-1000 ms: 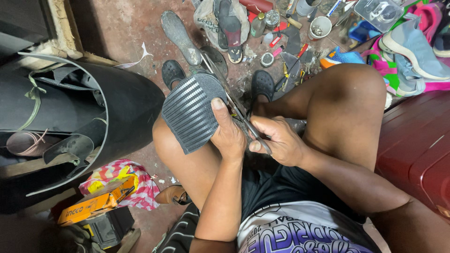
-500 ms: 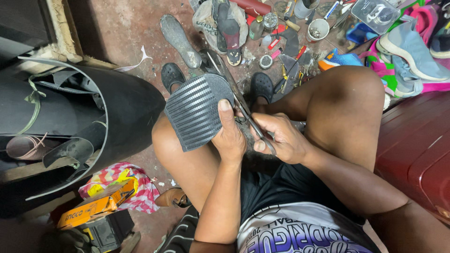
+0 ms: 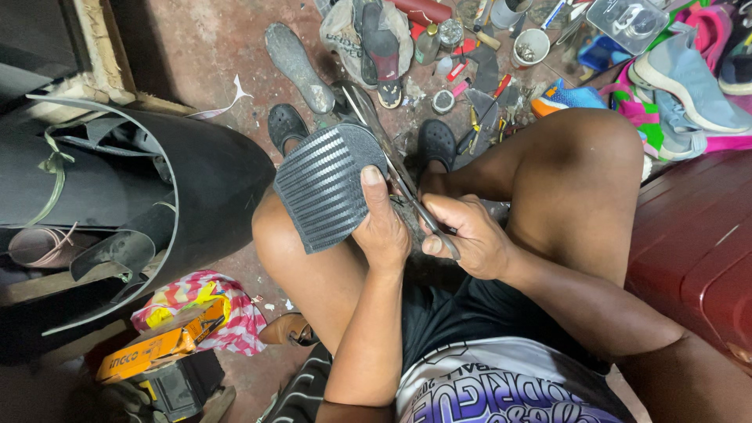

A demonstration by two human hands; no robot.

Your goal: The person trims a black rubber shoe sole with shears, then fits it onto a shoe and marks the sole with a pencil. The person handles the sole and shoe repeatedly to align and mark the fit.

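My left hand (image 3: pixel 381 223) grips a dark grey ribbed rubber sheet (image 3: pixel 323 186), thumb pressed on its right edge, holding it over my left knee. My right hand (image 3: pixel 464 236) is closed on the handles of long metal scissors (image 3: pixel 392 160), whose blades run up along the right edge of the sheet. The two hands sit close together between my bare knees. Both my feet in black clogs (image 3: pixel 286 125) rest on the floor below.
A big roll of black rubber sheeting (image 3: pixel 168 184) stands at left. Loose shoe soles (image 3: pixel 298 66), small tins, tools and scraps litter the reddish floor ahead. Sneakers (image 3: pixel 681 70) lie at upper right, a red box (image 3: pixel 697 251) at right, an orange carton (image 3: pixel 160 345) lower left.
The ribbed sheet and both hands have shifted slightly; the scissors have advanced along the sheet's right edge. The view has drifted a little.
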